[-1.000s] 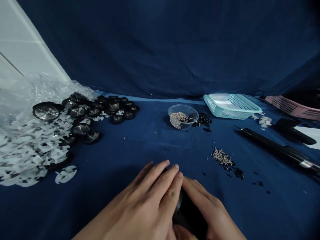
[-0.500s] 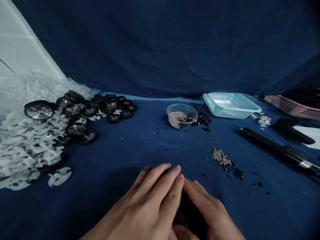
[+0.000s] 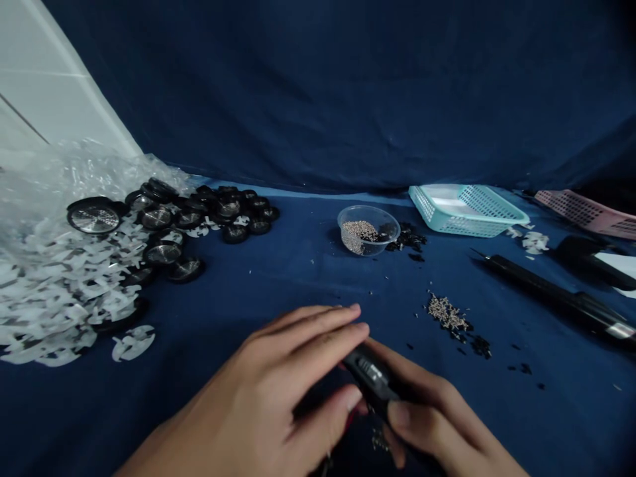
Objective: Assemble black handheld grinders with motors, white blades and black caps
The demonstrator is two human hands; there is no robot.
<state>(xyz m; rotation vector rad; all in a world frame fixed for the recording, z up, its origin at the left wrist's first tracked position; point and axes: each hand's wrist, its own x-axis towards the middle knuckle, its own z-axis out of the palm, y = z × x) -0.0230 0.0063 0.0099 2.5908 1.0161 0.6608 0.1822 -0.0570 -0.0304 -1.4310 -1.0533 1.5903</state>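
My left hand (image 3: 278,391) and my right hand (image 3: 437,414) meet at the bottom centre, low over the blue cloth (image 3: 278,285). Between them they grip a small black part (image 3: 371,379), tilted up on its edge with its rim facing me. The left fingers curl over its far side and the left thumb presses from below. My right thumb and fingers pinch its right side. A few tiny silver bits (image 3: 380,438) lie just under the part.
A pile of black round parts (image 3: 199,215) and white cut-outs (image 3: 64,291) lies at the left by a clear bag. A clear cup of silver bits (image 3: 368,230), a teal basket (image 3: 467,209), loose silver bits (image 3: 447,313) and a black rod-like tool (image 3: 556,298) lie on the right.
The black part has been tipped up from under my hands and now shows between them. My left fingers have lifted and my right thumb has come onto the part's edge.
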